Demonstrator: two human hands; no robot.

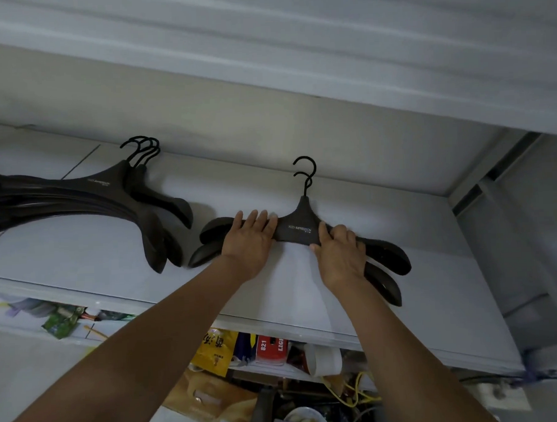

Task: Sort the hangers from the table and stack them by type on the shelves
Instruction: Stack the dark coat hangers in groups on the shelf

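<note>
Two dark wide-shouldered hangers (298, 230) lie stacked on a white shelf (81, 251), hooks toward the back wall. My left hand (249, 239) rests flat on their left arm with straight fingers. Around the right arm of the top hanger, my right hand (339, 249) curls its fingers, thumb under the front edge. Further left on the same shelf lies a pile of several similar dark hangers (133, 204), fanned out, their hooks bunched together.
Another white shelf (295, 50) hangs close overhead. At the right stands the shelf unit's grey upright (505, 181). Below the shelf's front edge sit cluttered packets (213, 351), a red box (272, 348), cables and a bowl.
</note>
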